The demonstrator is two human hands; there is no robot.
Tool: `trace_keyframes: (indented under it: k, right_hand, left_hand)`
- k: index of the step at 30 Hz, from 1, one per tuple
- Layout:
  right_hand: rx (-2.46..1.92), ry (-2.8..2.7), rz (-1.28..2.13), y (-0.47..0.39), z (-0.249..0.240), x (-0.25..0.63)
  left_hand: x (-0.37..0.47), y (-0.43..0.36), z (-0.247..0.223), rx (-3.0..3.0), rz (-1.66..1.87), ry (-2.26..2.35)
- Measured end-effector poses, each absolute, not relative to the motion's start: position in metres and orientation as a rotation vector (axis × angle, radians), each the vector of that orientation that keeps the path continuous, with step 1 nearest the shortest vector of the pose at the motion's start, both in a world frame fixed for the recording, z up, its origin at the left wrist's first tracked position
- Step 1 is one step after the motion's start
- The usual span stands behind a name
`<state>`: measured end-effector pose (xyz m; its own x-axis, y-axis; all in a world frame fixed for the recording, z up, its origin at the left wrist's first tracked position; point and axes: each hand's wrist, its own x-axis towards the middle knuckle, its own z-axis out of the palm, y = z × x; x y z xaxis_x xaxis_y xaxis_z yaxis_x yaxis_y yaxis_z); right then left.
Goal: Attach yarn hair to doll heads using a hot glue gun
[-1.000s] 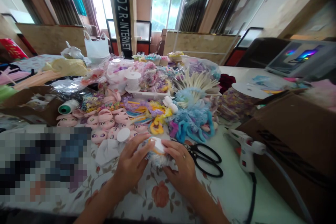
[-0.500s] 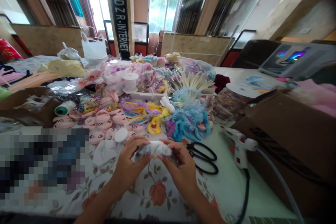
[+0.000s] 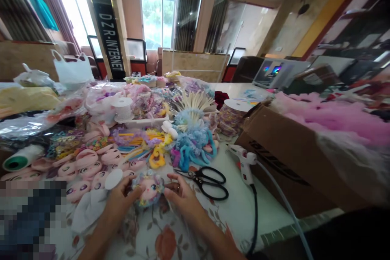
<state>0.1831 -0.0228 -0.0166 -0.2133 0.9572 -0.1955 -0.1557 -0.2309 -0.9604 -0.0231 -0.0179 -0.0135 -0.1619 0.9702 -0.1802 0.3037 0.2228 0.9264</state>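
Observation:
A doll head [image 3: 148,189] shows its painted eye face-up, ringed with pale blue and yellow curly trim. My left hand [image 3: 125,191] grips it from the left, thumb pressed over the face. To its right is my right hand [image 3: 180,195], thumb and forefinger apart, the fingertips close to the trim; whether they touch it I cannot tell. Black-handled scissors [image 3: 210,180] lie just beyond my right hand. Beside my left wrist are a white round disc [image 3: 113,179] and a white cloth piece [image 3: 89,210].
Several pink doll faces [image 3: 88,168] lie at the left. Blue curly yarn [image 3: 191,142] and a spool of white trim [image 3: 122,109] are piled further back. On the right are a white glue gun [image 3: 245,162] with its cord and a cardboard box [image 3: 283,158] holding pink tulle [image 3: 332,115].
The doll head has turned so its face now shows upward. My right hand has come away from its earlier two-handed hold. The view has swung to the right.

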Motion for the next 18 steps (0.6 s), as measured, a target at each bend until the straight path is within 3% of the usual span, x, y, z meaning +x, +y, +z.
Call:
trace_keyframes:
  k: [10, 14, 18]
  right_hand:
    - [-1.321, -1.515, 0.854, 0.002, 0.014, 0.235]
    - [-1.466, -1.797, 0.246, 0.036, 0.044, 0.255]
    - [-1.486, -1.975, 0.089, 0.081, 0.067, 0.255]
  left_hand:
    - [-0.022, -0.022, -0.021, 1.813, 0.885, 1.842]
    - [-0.017, -0.026, -0.008, 2.009, 0.942, 1.9]
    - [-0.011, -0.025, 0.009, 2.164, 0.989, 1.803]
